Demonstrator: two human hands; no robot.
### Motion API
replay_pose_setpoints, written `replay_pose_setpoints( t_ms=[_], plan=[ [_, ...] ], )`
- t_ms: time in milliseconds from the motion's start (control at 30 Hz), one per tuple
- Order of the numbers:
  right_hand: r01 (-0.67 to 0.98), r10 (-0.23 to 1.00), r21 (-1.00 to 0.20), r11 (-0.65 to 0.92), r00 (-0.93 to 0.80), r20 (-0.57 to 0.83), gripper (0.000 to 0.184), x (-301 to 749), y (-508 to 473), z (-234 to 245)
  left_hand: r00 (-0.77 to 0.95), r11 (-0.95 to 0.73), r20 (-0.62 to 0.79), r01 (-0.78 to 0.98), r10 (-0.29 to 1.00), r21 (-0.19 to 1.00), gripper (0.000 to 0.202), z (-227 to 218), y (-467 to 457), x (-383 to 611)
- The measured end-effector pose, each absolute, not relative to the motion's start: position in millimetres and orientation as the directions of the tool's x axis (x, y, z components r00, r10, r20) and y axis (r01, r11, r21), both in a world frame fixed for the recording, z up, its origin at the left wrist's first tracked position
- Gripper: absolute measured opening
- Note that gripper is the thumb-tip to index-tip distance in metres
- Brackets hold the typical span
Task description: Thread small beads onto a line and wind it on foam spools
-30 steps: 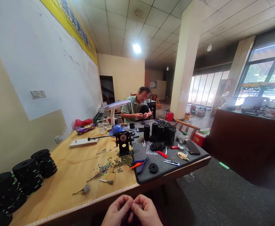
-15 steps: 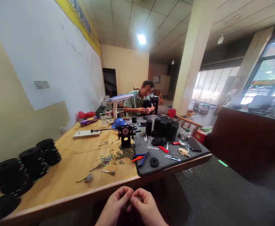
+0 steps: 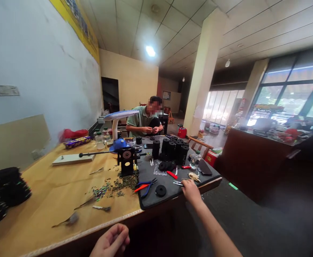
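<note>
My right hand (image 3: 191,191) is stretched out to the front edge of the grey mat (image 3: 169,198), its fingers closed around the handle end of small silver thread snips (image 3: 177,183). The blades point left, and the rest lies under my fingers. My left hand (image 3: 112,241) is held low in front of the table edge, fingertips pinched together. Anything in that pinch is too small or hidden to see. Left of the snips are a black spool (image 3: 160,190) and blue-handled pliers (image 3: 149,186). A cream-coloured bundle (image 3: 194,176) lies just beyond my right hand.
A black winding device (image 3: 127,162) stands mid-table beside loose small beads (image 3: 101,191). Stacked black spools (image 3: 169,150) stand on the mat, more (image 3: 6,189) at the left. A desk lamp (image 3: 116,130) rises behind. Another person (image 3: 143,121) sits across, hands together.
My hands were together in front of the table. The right one has moved forward and right onto the snips; the left has stayed low. The view has turned right.
</note>
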State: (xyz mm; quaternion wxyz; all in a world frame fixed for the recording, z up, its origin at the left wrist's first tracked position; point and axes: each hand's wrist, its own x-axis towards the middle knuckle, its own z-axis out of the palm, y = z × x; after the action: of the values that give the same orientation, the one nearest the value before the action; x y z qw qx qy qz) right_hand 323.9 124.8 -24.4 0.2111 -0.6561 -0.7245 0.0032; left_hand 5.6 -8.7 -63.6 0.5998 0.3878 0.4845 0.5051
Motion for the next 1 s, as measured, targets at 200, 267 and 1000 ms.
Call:
replay_pose_setpoints(
  t_ms=[200,267,1000],
  plan=[
    [0.942,0.946,-0.232,0.244,-0.177,0.273,0.016,337,155,-31,0.059,0.191,-0.182,-0.225,0.981,0.955,0.042,-35,-23,11],
    [0.931,0.939,-0.257,0.261,-0.182,0.292,0.015,334,148,-34,0.086,0.225,-0.209,-0.256,0.974,0.940,0.040,-33,-25,12],
    [0.597,0.786,-0.568,0.567,-0.598,0.156,0.016,200,10,-16,0.220,0.146,-0.141,-0.008,0.965,0.989,0.030,-38,-30,19]
  ],
)
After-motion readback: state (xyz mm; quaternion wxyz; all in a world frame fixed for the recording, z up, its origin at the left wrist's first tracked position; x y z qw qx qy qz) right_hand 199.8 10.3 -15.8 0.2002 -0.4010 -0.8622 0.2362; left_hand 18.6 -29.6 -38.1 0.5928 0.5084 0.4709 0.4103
